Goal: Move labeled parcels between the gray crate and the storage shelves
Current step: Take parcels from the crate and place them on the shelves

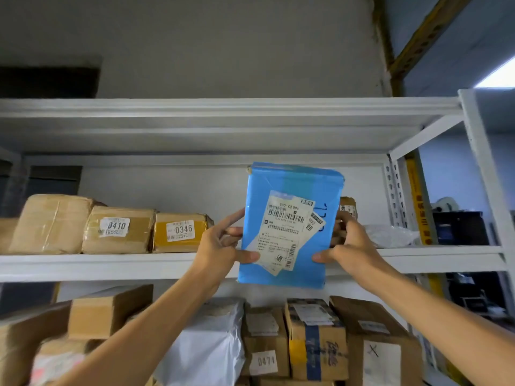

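both hands pinch the blue parcel (284, 229) upright, left hand (220, 243) and right hand (348, 243) at its side edges, label (281, 232) facing me to read, just before the shelf (111, 263) gap beside the box marked 0346 (181, 232).

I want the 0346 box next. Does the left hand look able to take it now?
Probably not yet: the left hand grips the blue parcel. The 0346 box stands near it on the shelf, its front unblocked.
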Demonstrator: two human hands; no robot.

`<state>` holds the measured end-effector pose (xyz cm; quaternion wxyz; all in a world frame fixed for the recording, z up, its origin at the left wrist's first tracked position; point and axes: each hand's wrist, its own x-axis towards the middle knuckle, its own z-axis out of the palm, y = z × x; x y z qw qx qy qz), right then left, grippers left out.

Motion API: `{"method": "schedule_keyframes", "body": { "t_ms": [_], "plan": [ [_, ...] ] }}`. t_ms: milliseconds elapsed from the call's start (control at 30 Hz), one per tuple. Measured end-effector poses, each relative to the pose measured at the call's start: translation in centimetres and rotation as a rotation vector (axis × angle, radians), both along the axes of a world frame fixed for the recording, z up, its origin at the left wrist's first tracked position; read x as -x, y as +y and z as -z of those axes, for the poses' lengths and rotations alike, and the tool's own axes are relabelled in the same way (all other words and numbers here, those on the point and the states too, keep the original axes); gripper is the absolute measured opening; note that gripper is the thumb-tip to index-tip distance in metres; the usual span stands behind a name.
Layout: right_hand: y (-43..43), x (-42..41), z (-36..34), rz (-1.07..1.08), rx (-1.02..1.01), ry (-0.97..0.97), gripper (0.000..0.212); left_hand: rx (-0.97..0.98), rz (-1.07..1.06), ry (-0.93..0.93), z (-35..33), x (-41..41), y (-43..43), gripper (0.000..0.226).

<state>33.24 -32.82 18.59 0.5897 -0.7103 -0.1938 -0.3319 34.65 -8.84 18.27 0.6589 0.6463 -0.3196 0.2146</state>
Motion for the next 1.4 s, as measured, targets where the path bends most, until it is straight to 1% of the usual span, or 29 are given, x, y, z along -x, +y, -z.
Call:
{"method": "schedule_keyframes", "body": {
  "t_ms": [133,233,300,400,500,533,567,633,667,767,900,967,1033,1100,1133,1233,1300,1333,1400],
  "plan": [
    [0.2,0.3,0.5,-0.009,-0.026,-0.026,0.063,0.087,0.029,-0.02,0.9,0.7,-0.2,0.075],
    [0.3,0.7,0.1,-0.006,-0.038,-0.04,0.059,0.118,0.061,-0.04,0.9,0.8,-0.1,0.075],
    [0.2,0.9,-0.4,-0.009,-0.063,-0.037,0.055,0.099,0.063,-0.058,0.7,0.9,0.0,0.075],
    [-0.2,1.0,-1.3,-0.073,-0.15,-0.015,0.046,-0.003,0.056,-0.082,0.2,1.4,0.1,0.073],
    [-0.5,1.3,-2.3,-0.153,-0.25,0.025,0.034,-0.074,-0.033,-0.067,-0.6,2.1,0.2,0.082],
    [-0.6,1.4,-2.5,-0.171,-0.263,0.045,0.031,-0.09,-0.029,-0.056,-0.9,2.5,0.2,0.083],
    [-0.5,1.5,-2.7,-0.188,-0.274,0.068,0.029,-0.098,0.019,-0.049,-1.2,2.7,0.2,0.084],
    [-0.4,1.4,-3.0,-0.214,-0.295,0.114,0.026,-0.066,0.156,-0.041,-1.7,3.2,-0.1,0.087],
    [-0.3,1.4,-3.1,-0.228,-0.309,0.132,0.025,-0.039,0.188,-0.043,-1.9,3.5,-0.2,0.089],
    [0.2,1.6,-3.3,-0.241,-0.349,0.161,0.017,-0.034,0.146,-0.065,-2.5,4.5,-0.7,0.086],
    [0.8,2.3,-4.2,-0.183,-0.337,0.192,0.011,-0.016,0.095,-0.066,-3.2,4.8,-0.5,0.082],
    [1.1,2.8,-4.9,-0.172,-0.344,0.188,0.015,-0.003,0.105,-0.04,-3.3,4.6,-0.3,0.075],
    [1.5,3.1,-5.3,-0.216,-0.37,0.173,0.02,-0.006,0.099,-0.034,-3.2,4.4,0.2,0.06],
    [1.8,3.5,-5.4,-0.299,-0.368,0.123,0.013,0.015,0.117,-0.032,-2.9,3.9,0.8,0.044],
    [1.8,3.6,-5.4,-0.33,-0.356,0.087,0.013,0.058,0.15,-0.017,-2.8,3.7,1.0,0.039],
    [1.5,3.6,-5.3,-0.383,-0.242,-0.015,0.026,0.311,0.319,0.09,-3.0,3.1,1.3,0.03],
    [1.6,3.7,-5.5,-0.342,-0.129,-0.066,0.035,0.455,0.392,0.153,-3.1,3.0,1.4,0.027],
    [1.6,3.7,-5.6,-0.299,-0.068,-0.085,0.04,0.497,0.417,0.168,-3.2,3.0,1.2,0.028],
    [1.8,3.8,-5.8,-0.224,0.039,-0.103,0.053,0.522,0.435,0.155,-3.3,2.8,1.1,0.032]
  ]
}}
